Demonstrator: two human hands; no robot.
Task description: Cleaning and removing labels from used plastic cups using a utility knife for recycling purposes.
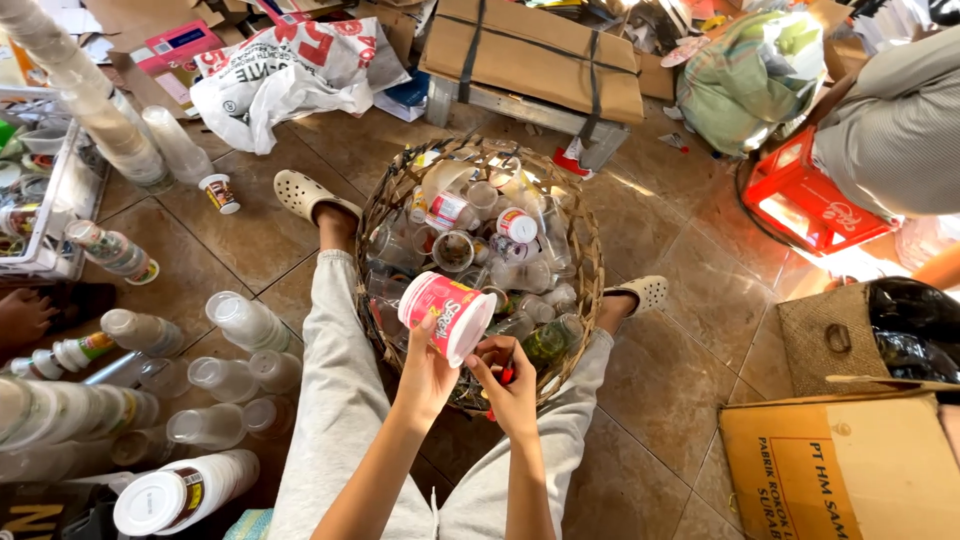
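Pink-labelled white cup (447,315) in left hand (425,375); brown carton (850,465) lower right; pink box (175,45) top left.

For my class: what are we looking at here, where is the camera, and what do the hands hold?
There is no machine. The single picture comes from a camera worn on a seated person's head, looking down past their legs. The left hand holds a pink and white plastic cup on its side. The right hand pinches a small red tool just below the cup; what kind of tool is too hidden to tell. Between the feet stands a woven basket full of used cups and bottles. Stacks of clear cups lie on the tiled floor at the picture's left, a cardboard box at its right.
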